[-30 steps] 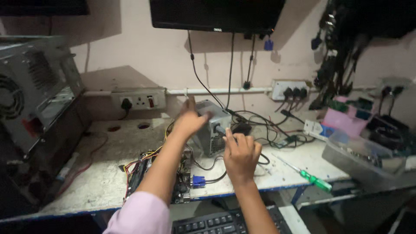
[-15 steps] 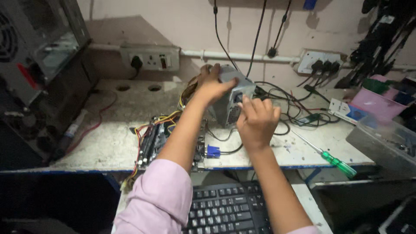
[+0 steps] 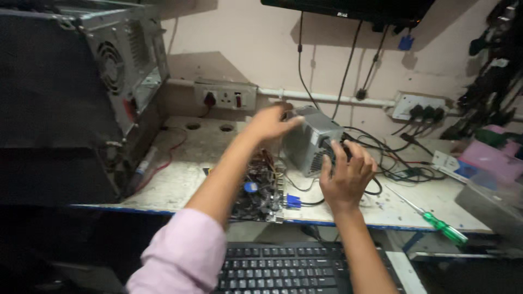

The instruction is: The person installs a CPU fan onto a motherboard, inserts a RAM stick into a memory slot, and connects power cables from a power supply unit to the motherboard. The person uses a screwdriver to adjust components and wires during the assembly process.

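View from above a worn white workbench point(image 3: 180, 179), w/ a pink wall behind. At centre, a grey metal power supply box point(image 3: 311, 139) stands on the bench, far end angled toward the wall. The left hand point(image 3: 269, 122), reaching from a pink sleeve, lies on the box's far-left top corner, fingers together and curled over the edge, prob. to steady it. The right hand point(image 3: 347, 174) presses on the near-right face w/ the vent grille, fingers spread and bent, so the box is braced between both hands. Just left of the box lies a bare circuit board point(image 3: 260, 190) w/ a blue connector at the near edge. Black cables point(image 3: 400, 163) tangle right of the box, running toward wall sockets. A green-handled screwdriver point(image 3: 430, 218) lies near-right, apart from the hands. An open PC case point(image 3: 117, 71) stands far left. A black keyboard point(image 3: 302, 269) sits below the bench edge.
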